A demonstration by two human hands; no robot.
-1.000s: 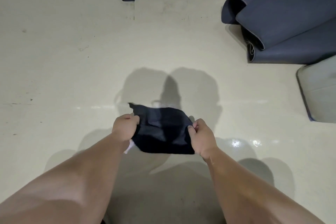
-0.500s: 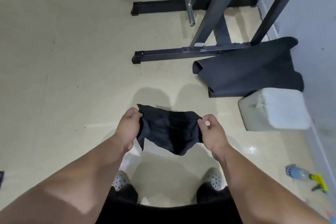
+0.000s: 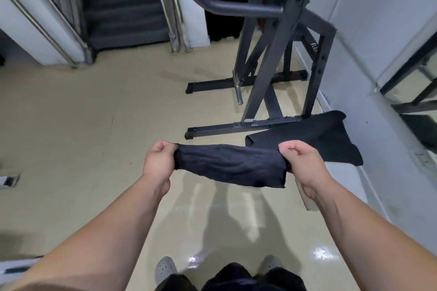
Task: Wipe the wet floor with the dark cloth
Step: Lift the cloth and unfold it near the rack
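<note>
I have the dark cloth (image 3: 227, 168) stretched mid-frame above the glossy wet floor (image 3: 71, 149), my left hand (image 3: 159, 160) and right hand (image 3: 301, 163) each fisted tight around one end; no containers visible.

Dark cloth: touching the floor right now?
No. The dark cloth is stretched in the air between the left hand and right hand, above the floor.

Head cam, one view: faces fwd/down, arms close, floor (image 3: 71, 137) below.
</note>
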